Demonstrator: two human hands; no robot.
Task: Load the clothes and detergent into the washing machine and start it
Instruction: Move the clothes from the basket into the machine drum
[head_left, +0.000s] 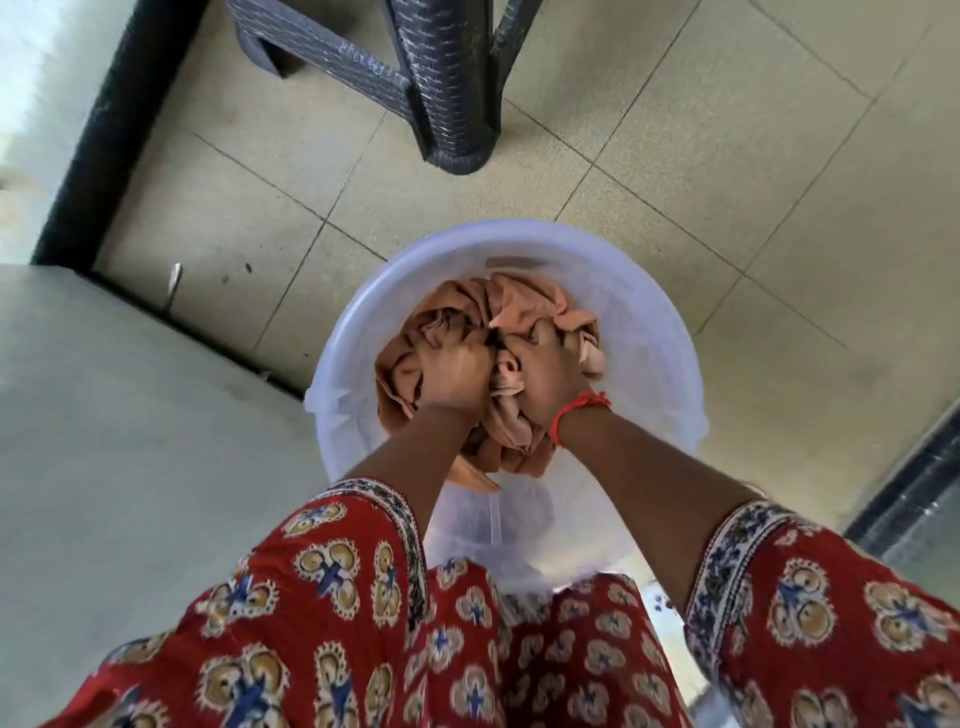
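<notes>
Both hands are down in the tub (670, 332), a pale translucent one standing on the tiled floor (779, 182), and they are bunched into the cloth (519, 306), a peach-coloured heap that fills the tub's middle. The left hand (452, 371) sits at about 9 o'clock of the heap and the right hand (540, 379), with a red thread (576, 410) at the wrist, at about 3 o'clock, the two nearly touching. On each hand the fingers are curled under and closed on folds of cloth, knuckles up; the fingertips are buried, so how deep the hold goes cannot be told. The step in hand looks like gathering the load to lift it out. To do it well, the hands would best scoop from below rather than pinch the top folds, since a tail of cloth hangs toward 6 o'clock under the wrists and may trail or drop. Drawing that tail in first, then lifting the bundle straight up clear of the rim, should keep it off the floor. The washing machine cannot be identified for certain; the flat grey surface (104, 441) at 9 o'clock may be its top, but that is a guess. A dark woven stool (447, 78) stands at 12 o'clock, well apart from the tub.
</notes>
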